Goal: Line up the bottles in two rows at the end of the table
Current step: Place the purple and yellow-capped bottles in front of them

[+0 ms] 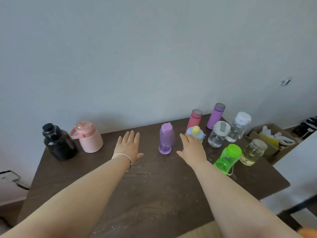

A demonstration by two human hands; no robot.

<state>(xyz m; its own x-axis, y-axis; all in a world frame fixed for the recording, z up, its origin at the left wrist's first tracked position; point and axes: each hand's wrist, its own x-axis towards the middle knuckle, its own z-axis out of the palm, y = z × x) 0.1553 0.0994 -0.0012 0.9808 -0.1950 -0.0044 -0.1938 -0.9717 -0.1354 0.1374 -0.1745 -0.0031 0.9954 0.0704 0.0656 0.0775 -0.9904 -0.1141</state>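
Observation:
Several bottles stand on a dark brown table [154, 186]. A translucent purple bottle [166, 138] stands in the middle, between my hands. My left hand [128, 146] lies flat and open to its left, a bracelet on the wrist. My right hand [193, 149] is flat and open to its right, in front of a small blue bottle with a yellow cap [196, 132]. A black jug [57, 142] and a pink jug [88, 137] stand far left. At the right are a red flask [194, 119], a purple flask [215, 115], two clear bottles [218, 134] [239, 127], a green bottle [227, 158] and a glass jar [253, 152].
A grey wall rises right behind the table's far edge. A cardboard box [274, 134] with yellow and white bags sits on the floor off the right side. A white surface [300, 160] borders the table at the right.

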